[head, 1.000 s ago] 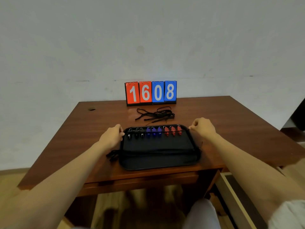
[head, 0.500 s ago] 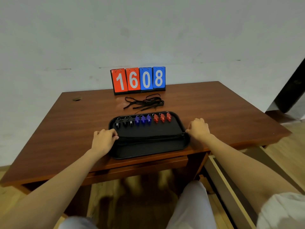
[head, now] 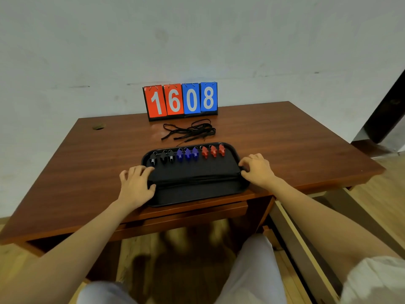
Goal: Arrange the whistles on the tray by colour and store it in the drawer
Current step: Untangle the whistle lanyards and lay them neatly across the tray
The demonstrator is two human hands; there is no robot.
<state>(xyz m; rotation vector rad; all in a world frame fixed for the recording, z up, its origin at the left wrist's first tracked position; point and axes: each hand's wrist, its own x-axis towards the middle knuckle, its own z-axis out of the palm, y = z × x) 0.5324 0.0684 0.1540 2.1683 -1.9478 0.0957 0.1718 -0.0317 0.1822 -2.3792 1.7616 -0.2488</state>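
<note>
Left hand [head: 137,185] fingers curled over tray [head: 197,195] left rim, right hand [head: 257,170] gripping right rim. Tray on table [head: 87,172], front edge. Far-side row: black whistles [head: 163,157], blue whistles [head: 187,154], red whistles [head: 213,150].

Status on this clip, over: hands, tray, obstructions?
Hands: left hand and right hand grip tray ends. Whistles sorted black, blue, red along far side. Cords behind tray, clear of it.

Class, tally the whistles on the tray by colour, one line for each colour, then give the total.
Black whistles: 3
Blue whistles: 3
Red whistles: 3
Total on the tray: 9
</note>
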